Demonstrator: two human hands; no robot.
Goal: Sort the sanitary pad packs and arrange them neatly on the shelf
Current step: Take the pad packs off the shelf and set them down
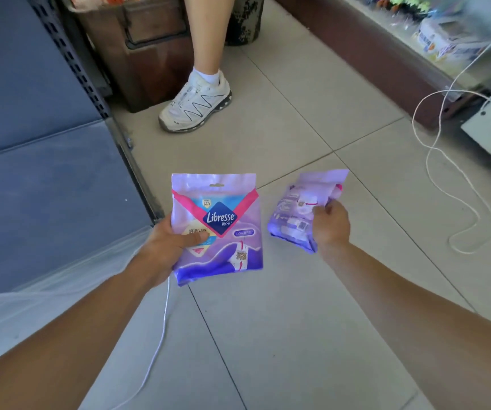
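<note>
My left hand (167, 247) grips a purple and pink Libresse pad pack (223, 208) by its lower left side, thumb across the front, with the printed face toward me. My right hand (331, 223) holds a second purple pad pack (297, 211) by its right edge; this pack is turned so its back label shows and it tilts to the right. Both packs hang above the tiled floor, about a hand's width apart. The blue shelf (46, 184) lies to the left of my left hand.
Another person's leg and white sneaker (195, 103) stand on the tiles ahead. A brown bin (137, 48) sits behind the shoe. A white cable (445, 179) loops over the floor at right, beside a display case (433, 39). A thin white cord (161, 335) hangs below my left arm.
</note>
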